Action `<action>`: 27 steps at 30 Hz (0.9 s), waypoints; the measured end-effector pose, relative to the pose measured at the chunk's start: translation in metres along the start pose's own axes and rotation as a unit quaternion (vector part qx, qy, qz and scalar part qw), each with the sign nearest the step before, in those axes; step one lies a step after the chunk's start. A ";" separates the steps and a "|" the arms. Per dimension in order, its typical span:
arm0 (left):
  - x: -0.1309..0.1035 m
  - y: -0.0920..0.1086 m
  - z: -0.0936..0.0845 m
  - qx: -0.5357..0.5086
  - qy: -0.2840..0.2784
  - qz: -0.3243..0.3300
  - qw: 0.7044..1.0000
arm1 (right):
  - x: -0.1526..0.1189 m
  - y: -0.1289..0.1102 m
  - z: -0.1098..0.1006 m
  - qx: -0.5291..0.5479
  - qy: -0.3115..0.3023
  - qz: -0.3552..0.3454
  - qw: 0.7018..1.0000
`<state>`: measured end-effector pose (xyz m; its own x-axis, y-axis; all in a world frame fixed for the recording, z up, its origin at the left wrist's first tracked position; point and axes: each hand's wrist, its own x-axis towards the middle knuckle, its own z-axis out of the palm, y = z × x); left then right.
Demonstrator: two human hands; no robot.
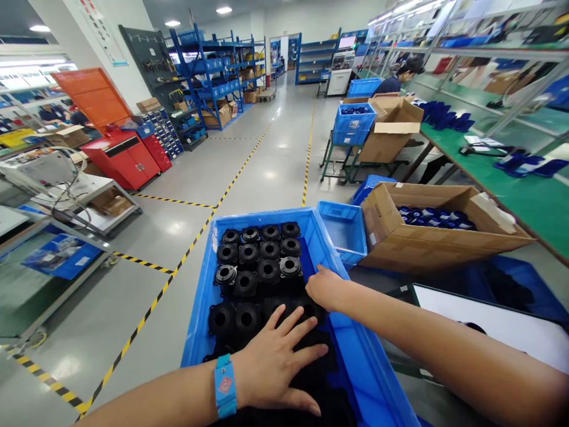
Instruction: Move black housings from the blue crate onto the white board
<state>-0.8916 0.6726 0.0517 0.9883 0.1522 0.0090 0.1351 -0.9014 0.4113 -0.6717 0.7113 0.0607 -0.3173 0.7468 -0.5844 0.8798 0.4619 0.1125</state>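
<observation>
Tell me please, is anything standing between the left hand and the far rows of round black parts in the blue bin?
Only nearer black parts lie between the left hand and the far rows; nothing visible stands above them. The right hand is aside, by the bin's right wall.

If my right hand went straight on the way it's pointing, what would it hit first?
Your right hand would probably meet the silver-ringed part at its row's right end in the blue crate, though their height difference is hard to judge.
</observation>
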 end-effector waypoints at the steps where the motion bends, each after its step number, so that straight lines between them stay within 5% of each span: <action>1: 0.001 -0.001 -0.003 0.000 -0.001 0.001 1.000 | -0.003 0.001 -0.004 0.000 -0.007 0.005 1.000; 5: 0.019 -0.020 -0.021 0.026 0.028 -0.055 0.998 | -0.027 0.016 -0.024 0.006 0.031 0.014 0.999; 8: 0.043 -0.047 -0.028 0.071 0.067 -0.125 0.987 | -0.053 0.035 -0.030 0.084 0.118 0.026 0.989; 13: 0.061 -0.069 -0.018 0.068 0.037 -0.153 0.985 | -0.101 0.061 0.003 0.222 0.320 0.053 0.919; 16: 0.054 -0.061 -0.013 0.064 0.006 -0.132 0.989 | -0.130 0.072 0.041 0.243 0.375 0.084 0.890; 20: 0.051 -0.055 -0.010 0.086 0.002 -0.140 0.986 | -0.164 0.093 0.108 0.309 0.363 0.217 0.852; 27: 0.059 -0.075 -0.001 0.145 0.048 -0.165 0.974 | -0.219 0.147 0.278 0.352 0.270 0.542 0.713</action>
<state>-0.8430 0.7493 0.0221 0.8787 0.4773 0.0100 0.4721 -0.8717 0.1317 -0.3743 0.4827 -0.0183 0.7628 0.6452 -0.0440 0.6106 -0.7409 -0.2795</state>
